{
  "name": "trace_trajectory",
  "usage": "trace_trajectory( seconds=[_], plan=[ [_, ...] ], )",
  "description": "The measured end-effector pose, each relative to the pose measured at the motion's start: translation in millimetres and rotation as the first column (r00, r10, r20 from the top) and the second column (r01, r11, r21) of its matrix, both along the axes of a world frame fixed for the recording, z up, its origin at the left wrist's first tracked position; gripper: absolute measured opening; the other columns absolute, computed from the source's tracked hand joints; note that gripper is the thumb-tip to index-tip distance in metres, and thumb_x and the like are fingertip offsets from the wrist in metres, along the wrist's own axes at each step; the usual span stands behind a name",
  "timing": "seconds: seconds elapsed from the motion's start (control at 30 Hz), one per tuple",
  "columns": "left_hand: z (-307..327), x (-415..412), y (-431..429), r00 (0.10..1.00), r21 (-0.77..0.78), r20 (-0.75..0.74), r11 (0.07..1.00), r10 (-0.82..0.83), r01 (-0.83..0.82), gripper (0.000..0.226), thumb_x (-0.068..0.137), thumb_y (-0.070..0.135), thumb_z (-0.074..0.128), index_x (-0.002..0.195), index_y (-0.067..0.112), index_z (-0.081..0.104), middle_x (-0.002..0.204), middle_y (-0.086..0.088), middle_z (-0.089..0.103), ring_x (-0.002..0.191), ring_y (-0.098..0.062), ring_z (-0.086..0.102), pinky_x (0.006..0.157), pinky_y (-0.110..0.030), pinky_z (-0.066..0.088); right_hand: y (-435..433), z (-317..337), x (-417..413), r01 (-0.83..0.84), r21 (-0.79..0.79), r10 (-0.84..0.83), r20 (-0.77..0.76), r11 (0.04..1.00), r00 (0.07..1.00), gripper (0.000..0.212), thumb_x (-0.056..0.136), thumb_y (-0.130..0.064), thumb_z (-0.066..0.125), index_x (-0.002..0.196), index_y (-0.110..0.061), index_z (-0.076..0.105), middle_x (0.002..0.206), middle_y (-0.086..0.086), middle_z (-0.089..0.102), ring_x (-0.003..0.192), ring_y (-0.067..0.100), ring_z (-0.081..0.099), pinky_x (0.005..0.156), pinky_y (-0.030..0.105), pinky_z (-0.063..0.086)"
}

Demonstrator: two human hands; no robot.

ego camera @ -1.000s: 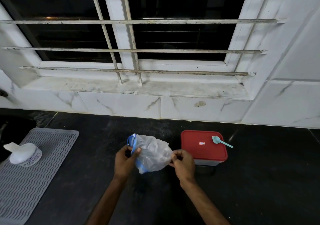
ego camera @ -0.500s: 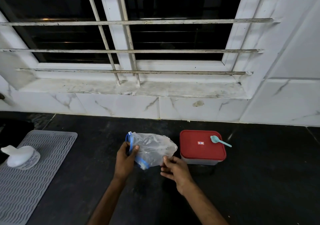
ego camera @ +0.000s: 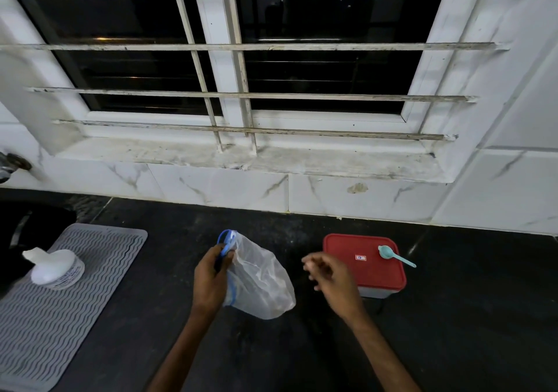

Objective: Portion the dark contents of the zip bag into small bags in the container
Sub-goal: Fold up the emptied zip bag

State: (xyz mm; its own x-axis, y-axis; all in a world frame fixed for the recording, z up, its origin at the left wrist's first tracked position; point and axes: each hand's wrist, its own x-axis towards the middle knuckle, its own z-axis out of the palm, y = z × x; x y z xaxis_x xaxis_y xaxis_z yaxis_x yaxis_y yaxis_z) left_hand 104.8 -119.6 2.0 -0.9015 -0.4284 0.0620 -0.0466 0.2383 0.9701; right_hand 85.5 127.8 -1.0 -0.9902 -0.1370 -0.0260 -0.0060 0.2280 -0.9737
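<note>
Left hand pinches bag by its zip.
Right hand empty, fingers loosely curled, beside container near counter's back edge; spoon on lid.

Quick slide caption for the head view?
Left hand grips zip bag at its blue seal; right hand hovers beside red-lidded container.

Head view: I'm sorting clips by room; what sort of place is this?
Probably a home kitchen counter: black stone worktop, grey ribbed rubber drying mat, red-lidded plastic food container.

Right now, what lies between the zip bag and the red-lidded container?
Only the right hand, apart from the zip bag, above bare black counter; head view.
</note>
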Motion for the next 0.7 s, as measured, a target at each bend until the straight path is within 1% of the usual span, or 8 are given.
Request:
trace_trajectory(
  seconds=[0.1, 0.17, 0.27, 0.33, 0.43, 0.5, 0.57, 0.7],
  plan=[
    [1.5, -0.9, 2.7, 0.999, -0.023, 0.006, 0.998, -0.05, 0.05, 0.017, 0.095, 0.005, 0.058, 0.109, 0.004, 0.068, 0.095, -0.006, 0.07, 0.085, -0.014, 0.065, 0.073, -0.016, 0.053, -16.7, 4.2, -3.8, -0.23, 0.139, 0.241, -0.069, 0.963, 0.968, 0.02, 0.087, -0.018, 0.069, 0.104, -0.029, 0.07, 0.102, -0.011, 0.066, 0.09, 0.003, 0.062, 0.078, 0.016, 0.051],
    [3.6, -1.8, 6.4, 0.996, 0.02, 0.019, 0.996, -0.087, 0.086, 0.018, 0.095, 0.005, 0.057, 0.11, 0.006, 0.068, 0.096, -0.004, 0.071, 0.088, -0.014, 0.067, 0.077, -0.022, 0.054, -23.5, -3.0, -4.3, -0.279, 0.231, 0.298, -0.056, 0.932, 0.953, 0.027, 0.084, -0.02, 0.072, 0.108, -0.031, 0.069, 0.105, -0.011, 0.063, 0.091, -0.001, 0.061, 0.081, 0.013, 0.048],
    [6.8, -2.1, 9.0, 0.994, 0.111, 0.041, 0.989, -0.101, 0.096, 0.018, 0.096, 0.005, 0.054, 0.103, 0.014, 0.068, 0.095, -0.006, 0.072, 0.088, -0.019, 0.068, 0.08, -0.034, 0.055, -30.3, -11.9, -1.3, -0.277, 0.198, 0.287, -0.019, 0.94, 0.958, 0.029, 0.082, -0.022, 0.074, 0.108, -0.035, 0.068, 0.101, -0.01, 0.063, 0.09, -0.001, 0.06, 0.08, 0.014, 0.048],
    [7.3, -2.0, 11.0, 0.996, 0.182, 0.041, 0.981, -0.074, 0.065, 0.018, 0.097, 0.002, 0.052, 0.095, 0.01, 0.068, 0.087, -0.009, 0.07, 0.081, -0.021, 0.065, 0.076, -0.038, 0.053, -39.7, -14.2, 3.7, -0.268, 0.128, 0.272, -0.008, 0.955, 0.962, 0.029, 0.081, -0.024, 0.075, 0.106, -0.035, 0.068, 0.102, -0.009, 0.064, 0.092, 0.001, 0.061, 0.084, 0.017, 0.05],
    [9.0, -0.8, 22.5, 0.994, 0.282, 0.017, 0.954, -0.108, 0.099, 0.02, 0.098, -0.001, 0.048, 0.097, 0.005, 0.067, 0.084, -0.009, 0.069, 0.079, -0.021, 0.065, 0.07, -0.031, 0.056, -58.3, -18.4, 11.2, -0.18, 0.025, 0.18, -0.001, 0.983, 0.984, 0.029, 0.08, -0.024, 0.076, 0.105, -0.034, 0.067, 0.107, -0.007, 0.062, 0.097, 0.0, 0.061, 0.087, 0.017, 0.05],
    [9.4, -1.2, 29.6, 0.991, 0.311, 0.025, 0.943, -0.134, 0.119, 0.023, 0.099, 0.0, 0.046, 0.106, 0.008, 0.066, 0.093, -0.008, 0.072, 0.086, -0.019, 0.068, 0.073, -0.026, 0.058, -68.1, -20.3, 14.1, -0.17, -0.088, 0.174, 0.039, 0.981, 0.984, 0.029, 0.082, -0.021, 0.074, 0.107, -0.034, 0.065, 0.11, -0.008, 0.065, 0.102, 0.003, 0.062, 0.089, 0.021, 0.052],
    [11.5, -3.2, 33.2, 0.987, 0.365, 0.049, 0.923, -0.15, 0.123, 0.025, 0.099, 0.001, 0.045, 0.111, 0.009, 0.066, 0.098, -0.009, 0.071, 0.09, -0.019, 0.068, 0.078, -0.029, 0.057, -72.8, -22.9, 14.9, -0.166, -0.215, 0.189, 0.091, 0.962, 0.978, 0.025, 0.084, -0.011, 0.071, 0.106, -0.023, 0.068, 0.104, -0.003, 0.071, 0.1, 0.009, 0.066, 0.086, 0.025, 0.054],
    [21.4, -11.0, 19.5, 0.977, 0.436, 0.106, 0.892, -0.184, 0.121, 0.017, 0.098, 0.003, 0.049, 0.101, 0.004, 0.066, 0.089, -0.012, 0.07, 0.081, -0.022, 0.066, 0.071, -0.031, 0.058, -59.7, -27.1, 8.8, 0.004, -0.141, 0.019, 0.159, 0.99, 0.987, 0.022, 0.078, 0.003, 0.07, 0.081, -0.019, 0.073, 0.084, 0.0, 0.075, 0.081, 0.008, 0.069, 0.078, 0.027, 0.054]
  ],
)
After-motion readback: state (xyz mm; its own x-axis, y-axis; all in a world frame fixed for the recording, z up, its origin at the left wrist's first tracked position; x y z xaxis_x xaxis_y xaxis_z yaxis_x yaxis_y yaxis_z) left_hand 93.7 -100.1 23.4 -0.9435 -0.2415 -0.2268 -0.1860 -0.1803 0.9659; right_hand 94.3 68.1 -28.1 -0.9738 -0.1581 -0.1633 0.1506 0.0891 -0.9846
